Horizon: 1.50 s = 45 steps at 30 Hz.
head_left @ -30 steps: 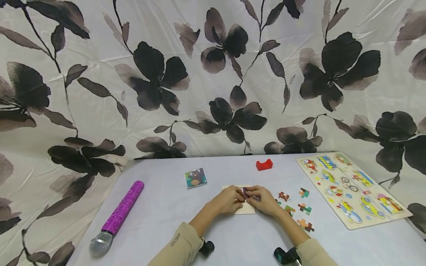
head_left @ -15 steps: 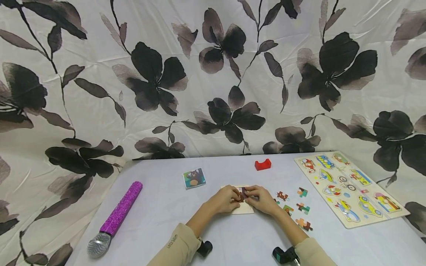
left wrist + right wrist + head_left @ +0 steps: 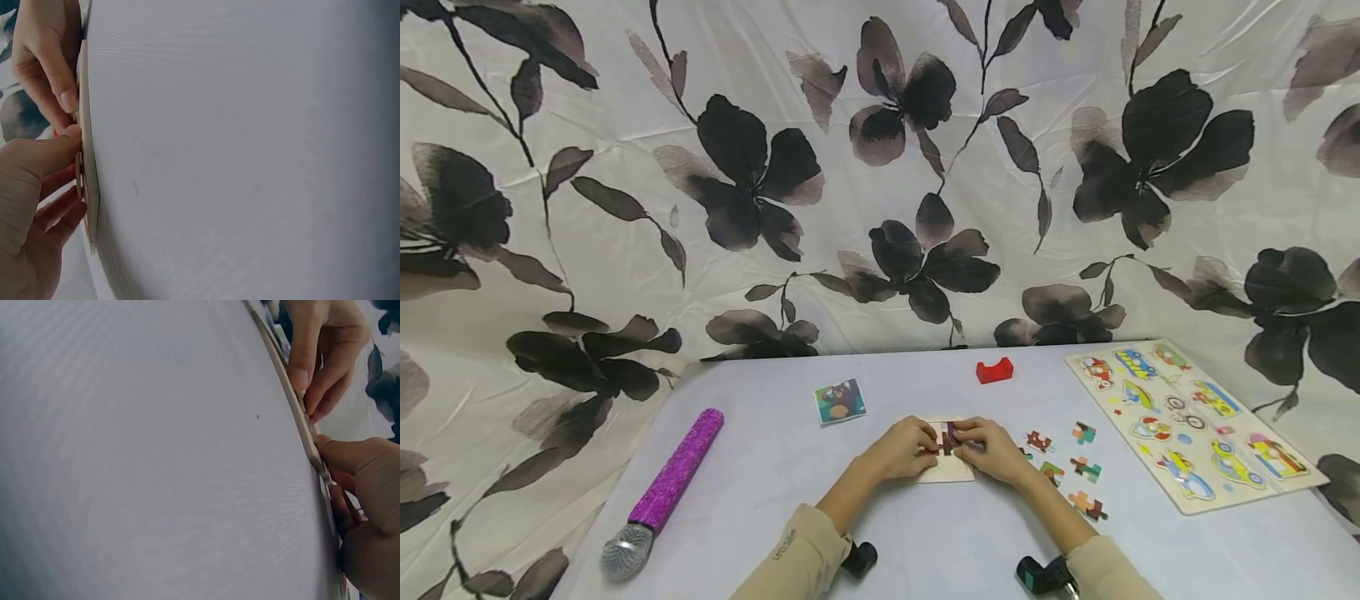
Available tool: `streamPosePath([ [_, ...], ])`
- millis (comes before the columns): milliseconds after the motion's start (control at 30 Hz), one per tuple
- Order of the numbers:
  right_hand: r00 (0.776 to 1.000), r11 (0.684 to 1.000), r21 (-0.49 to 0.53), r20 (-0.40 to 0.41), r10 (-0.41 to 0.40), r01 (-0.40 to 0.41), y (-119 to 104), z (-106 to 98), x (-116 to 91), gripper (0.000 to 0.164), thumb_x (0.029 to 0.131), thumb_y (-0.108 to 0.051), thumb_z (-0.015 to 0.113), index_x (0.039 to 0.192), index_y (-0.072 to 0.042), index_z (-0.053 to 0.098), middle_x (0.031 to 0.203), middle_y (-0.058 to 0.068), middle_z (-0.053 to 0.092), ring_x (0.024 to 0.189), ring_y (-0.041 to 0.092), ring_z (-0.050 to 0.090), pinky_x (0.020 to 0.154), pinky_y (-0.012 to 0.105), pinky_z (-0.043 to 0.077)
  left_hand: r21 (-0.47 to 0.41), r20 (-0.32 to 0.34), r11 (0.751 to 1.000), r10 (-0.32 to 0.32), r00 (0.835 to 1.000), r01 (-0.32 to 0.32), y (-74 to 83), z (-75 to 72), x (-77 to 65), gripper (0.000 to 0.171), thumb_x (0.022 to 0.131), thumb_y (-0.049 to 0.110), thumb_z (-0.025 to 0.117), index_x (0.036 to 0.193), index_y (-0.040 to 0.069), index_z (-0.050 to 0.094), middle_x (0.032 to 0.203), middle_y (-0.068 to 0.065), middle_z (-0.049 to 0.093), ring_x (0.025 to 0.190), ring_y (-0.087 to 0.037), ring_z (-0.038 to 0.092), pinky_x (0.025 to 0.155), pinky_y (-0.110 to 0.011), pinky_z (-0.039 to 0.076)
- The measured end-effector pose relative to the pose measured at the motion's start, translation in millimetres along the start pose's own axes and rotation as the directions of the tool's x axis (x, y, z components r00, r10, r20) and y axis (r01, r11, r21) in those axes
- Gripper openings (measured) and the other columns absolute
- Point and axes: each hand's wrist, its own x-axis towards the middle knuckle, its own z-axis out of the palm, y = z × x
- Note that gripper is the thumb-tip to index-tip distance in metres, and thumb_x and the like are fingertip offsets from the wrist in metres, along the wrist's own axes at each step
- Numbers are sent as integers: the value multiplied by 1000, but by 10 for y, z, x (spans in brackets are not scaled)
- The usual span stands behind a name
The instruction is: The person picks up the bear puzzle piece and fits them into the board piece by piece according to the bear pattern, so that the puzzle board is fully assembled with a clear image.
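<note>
A pale wooden puzzle board (image 3: 947, 473) lies flat on the table between my hands, with dark brown jigsaw pieces (image 3: 948, 437) on it. My left hand (image 3: 904, 448) is at the board's left side, its thumb and fingers pinching a thin jigsaw piece (image 3: 79, 174) just over the surface. From the right, my right hand (image 3: 988, 448) pinches a dark jigsaw piece at the board's right part; the fingers hide most of it. In the right wrist view, the right thumb touches close to the edge of the board (image 3: 294, 403).
Several loose jigsaw pieces (image 3: 1084, 468) lie right of the board. Farther right is a vehicle puzzle board (image 3: 1198, 429). A bear picture card (image 3: 840, 402), a red block (image 3: 995, 371) and a glittery purple microphone (image 3: 677, 471) also lie on the white table (image 3: 760, 483).
My left hand has shifted slightly left, showing more of the dark pieces between the hands. My right hand stays almost in place.
</note>
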Motion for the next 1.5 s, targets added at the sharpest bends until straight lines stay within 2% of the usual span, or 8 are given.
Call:
streamPosePath([
  [133, 1000, 1000, 5, -3, 7, -7, 10, -10, -15, 29, 84, -9, 69, 105, 10, 67, 115, 20, 62, 106, 39, 57, 88, 48, 50, -13, -14, 1000, 15, 1000, -15, 3, 13, 16, 16, 82, 14, 71, 93, 3, 75, 101, -7, 69, 99, -21, 60, 91, -29, 48],
  [367, 1000, 1000, 7, -14, -13, 13, 28, 2, -17, 29, 83, -10, 70, 105, 9, 67, 113, 19, 64, 105, 38, 58, 90, 52, 46, -47, -46, 999, 2, 999, -4, -10, 47, 16, 15, 80, 12, 73, 90, 2, 76, 99, -7, 70, 97, -21, 60, 89, -29, 48],
  [533, 1000, 1000, 0, -19, -16, 16, 28, 4, -11, 29, 83, -10, 70, 105, 10, 68, 113, 19, 64, 105, 38, 58, 90, 52, 46, -57, -69, 998, 11, 998, -15, -25, 57, 15, 13, 79, 12, 73, 88, 3, 76, 95, -6, 70, 93, -20, 60, 86, -28, 48],
  [800, 1000, 1000, 14, -6, -5, 5, 12, -10, -11, 28, 84, -8, 68, 105, 11, 67, 114, 21, 62, 105, 39, 58, 87, 46, 51, -82, -66, 997, 8, 998, -13, -13, 50, 27, 14, 81, 12, 71, 90, 3, 76, 95, -6, 70, 94, -20, 61, 87, -30, 48],
  [1033, 1000, 1000, 7, -19, -19, 19, 33, -2, 2, 29, 84, -10, 69, 105, 9, 67, 114, 20, 63, 106, 39, 58, 90, 52, 46, -135, -93, 991, -26, 995, 13, -26, 67, 29, 14, 81, 11, 69, 90, 3, 76, 94, -7, 70, 93, -20, 61, 85, -29, 48],
  [1200, 1000, 1000, 7, -14, -20, 20, 36, 2, 6, 28, 84, -10, 69, 105, 10, 67, 114, 20, 63, 105, 39, 58, 88, 48, 50, -165, -119, 985, -60, 991, 40, -42, 84, 24, 14, 82, 11, 69, 90, 2, 75, 95, -8, 69, 92, -21, 60, 80, -27, 50],
  [1300, 1000, 1000, 9, -6, -16, 16, 29, 4, 5, 28, 84, -10, 68, 105, 10, 67, 114, 20, 62, 105, 39, 57, 87, 46, 51, -165, -133, 985, -77, 988, 54, -43, 86, 14, 13, 82, 12, 70, 89, 2, 75, 94, -8, 68, 92, -21, 59, 80, -26, 50],
  [1500, 1000, 1000, 5, -4, -3, 3, 16, -1, -1, 29, 85, -10, 68, 107, 10, 67, 115, 20, 63, 106, 39, 57, 89, 50, 48, -99, -175, 993, -88, 981, 71, -19, 78, 2, 13, 82, 12, 70, 90, 2, 74, 95, -9, 67, 95, -22, 56, 83, -29, 49],
])
